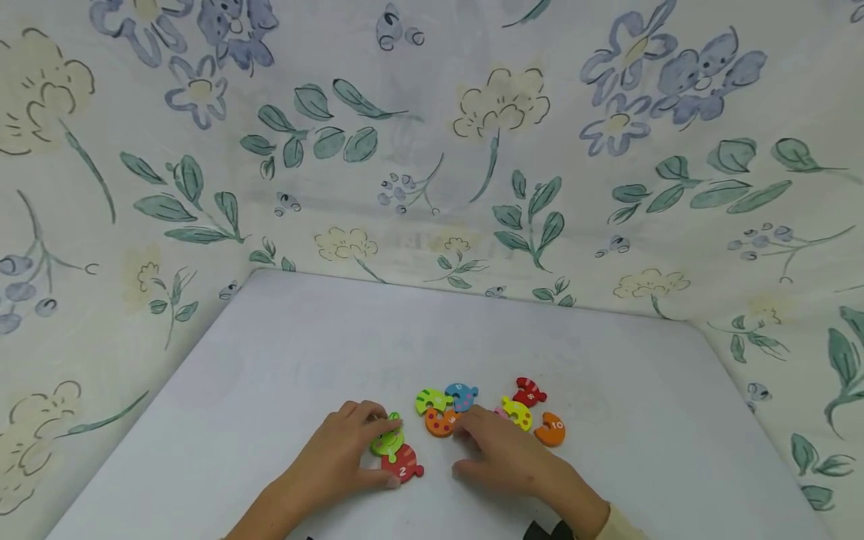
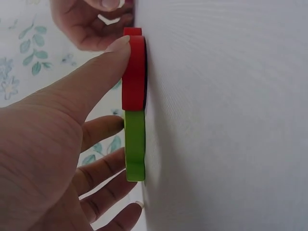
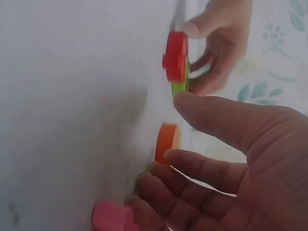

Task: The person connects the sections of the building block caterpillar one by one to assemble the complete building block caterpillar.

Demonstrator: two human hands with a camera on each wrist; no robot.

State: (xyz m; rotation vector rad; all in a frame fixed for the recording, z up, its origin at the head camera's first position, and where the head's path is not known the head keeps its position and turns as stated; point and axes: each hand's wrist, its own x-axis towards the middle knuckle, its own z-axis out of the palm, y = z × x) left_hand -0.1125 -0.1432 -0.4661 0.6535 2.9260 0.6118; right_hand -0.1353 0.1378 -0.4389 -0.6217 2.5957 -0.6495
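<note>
My left hand [image 1: 337, 452] holds two joined puzzle pieces flat on the table: a green frog-head piece [image 1: 388, 441] and a red piece numbered 2 [image 1: 403, 464]. In the left wrist view, the thumb lies against the red piece [image 2: 134, 72], with a fingertip at the green piece [image 2: 134, 144]. An orange piece with red dots [image 1: 439, 423] is at the fingertips of my right hand [image 1: 502, 454], whose thumb stands apart from it. The right wrist view shows that orange piece [image 3: 167, 143] by the index fingertip, and a pink piece [image 3: 113, 217] below, partly cut off.
Behind the right hand lie a lime piece [image 1: 430, 400], a blue piece [image 1: 462, 396], a yellow piece [image 1: 518, 414], a dark red piece [image 1: 529, 392] and an orange piece numbered 10 [image 1: 550, 430]. Flower-patterned cloth [image 1: 432, 150] rises behind the white table [image 1: 304, 337].
</note>
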